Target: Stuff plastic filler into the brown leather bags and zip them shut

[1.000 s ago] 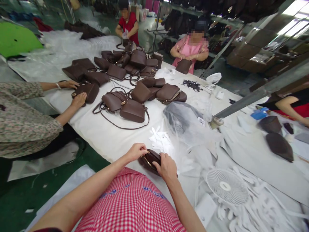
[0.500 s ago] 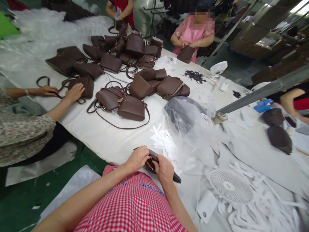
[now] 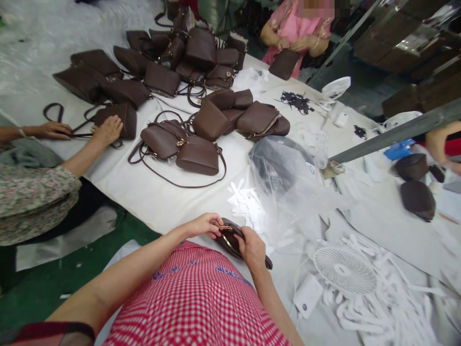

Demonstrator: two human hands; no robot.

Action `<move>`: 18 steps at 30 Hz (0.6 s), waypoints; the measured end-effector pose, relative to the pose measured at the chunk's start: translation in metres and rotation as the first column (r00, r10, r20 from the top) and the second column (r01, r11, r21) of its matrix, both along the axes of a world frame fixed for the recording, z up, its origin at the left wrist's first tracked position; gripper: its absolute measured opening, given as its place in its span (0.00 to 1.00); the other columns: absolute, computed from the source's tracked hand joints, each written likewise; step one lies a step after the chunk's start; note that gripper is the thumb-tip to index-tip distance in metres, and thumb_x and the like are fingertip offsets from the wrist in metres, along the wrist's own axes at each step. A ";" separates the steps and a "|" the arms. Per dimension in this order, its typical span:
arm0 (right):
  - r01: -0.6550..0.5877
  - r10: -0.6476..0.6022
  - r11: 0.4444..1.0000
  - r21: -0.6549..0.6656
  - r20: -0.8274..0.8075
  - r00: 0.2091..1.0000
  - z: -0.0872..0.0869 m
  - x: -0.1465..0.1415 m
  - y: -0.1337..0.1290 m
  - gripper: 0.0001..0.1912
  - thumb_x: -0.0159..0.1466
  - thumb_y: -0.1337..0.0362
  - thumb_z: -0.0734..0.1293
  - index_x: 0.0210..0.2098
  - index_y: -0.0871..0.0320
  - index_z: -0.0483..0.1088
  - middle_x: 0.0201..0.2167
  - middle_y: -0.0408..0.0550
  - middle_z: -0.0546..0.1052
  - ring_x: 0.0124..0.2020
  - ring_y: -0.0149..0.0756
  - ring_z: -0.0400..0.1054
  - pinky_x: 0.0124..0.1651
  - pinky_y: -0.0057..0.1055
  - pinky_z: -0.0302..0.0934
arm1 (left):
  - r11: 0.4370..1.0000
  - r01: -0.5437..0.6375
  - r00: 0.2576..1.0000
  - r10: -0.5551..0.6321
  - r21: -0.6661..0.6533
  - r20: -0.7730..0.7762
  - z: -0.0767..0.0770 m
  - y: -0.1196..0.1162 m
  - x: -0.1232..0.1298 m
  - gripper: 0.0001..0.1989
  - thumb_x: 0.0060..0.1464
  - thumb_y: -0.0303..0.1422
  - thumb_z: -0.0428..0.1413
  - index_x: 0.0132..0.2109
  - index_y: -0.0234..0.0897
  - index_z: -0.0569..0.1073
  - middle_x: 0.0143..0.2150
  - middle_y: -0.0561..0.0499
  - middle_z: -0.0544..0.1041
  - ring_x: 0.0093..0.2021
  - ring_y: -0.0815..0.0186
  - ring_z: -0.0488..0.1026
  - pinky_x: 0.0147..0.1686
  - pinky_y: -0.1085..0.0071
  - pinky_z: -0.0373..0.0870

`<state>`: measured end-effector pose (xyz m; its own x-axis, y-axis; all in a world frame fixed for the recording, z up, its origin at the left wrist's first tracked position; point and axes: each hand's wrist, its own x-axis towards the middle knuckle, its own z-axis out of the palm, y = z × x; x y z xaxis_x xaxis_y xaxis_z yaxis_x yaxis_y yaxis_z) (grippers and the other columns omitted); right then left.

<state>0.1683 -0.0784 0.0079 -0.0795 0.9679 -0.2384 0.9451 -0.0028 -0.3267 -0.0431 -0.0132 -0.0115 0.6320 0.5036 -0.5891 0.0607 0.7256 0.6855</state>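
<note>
Left hand [image 3: 204, 225]: grip pinching zipper pull [image 3: 226, 227];
Right hand [image 3: 254, 247]: grip clamping brown handbag [image 3: 233, 244];
Bag pile [image 3: 162, 78]: on counter [image 3: 167, 206], handbag's eleven o'clock

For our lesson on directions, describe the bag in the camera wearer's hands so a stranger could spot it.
Start at the near edge of the white table, by the checked apron. There the right hand grips a dark brown bag, the left hand at its left end. Unlike the brown bags beyond, it sits between these hands, showing a gold line.
</note>
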 end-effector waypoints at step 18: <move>0.007 -0.006 0.972 -0.237 0.003 1.000 0.012 0.044 -0.020 0.08 0.62 0.62 0.64 0.41 0.54 0.71 0.33 0.47 0.79 0.36 0.39 0.72 0.35 0.28 0.55 | 0.653 0.529 0.828 -0.257 0.541 -0.499 -0.034 -0.005 -0.018 0.29 0.39 0.29 0.56 0.54 0.37 0.70 0.53 0.45 0.74 0.52 0.53 0.70 0.55 0.60 0.63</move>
<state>0.2123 -0.0988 0.0196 -0.0728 0.8843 -0.4611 0.9456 -0.0858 -0.3139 -0.0614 -0.0177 -0.0458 0.6797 0.5857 -0.4416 0.5624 -0.0296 0.8264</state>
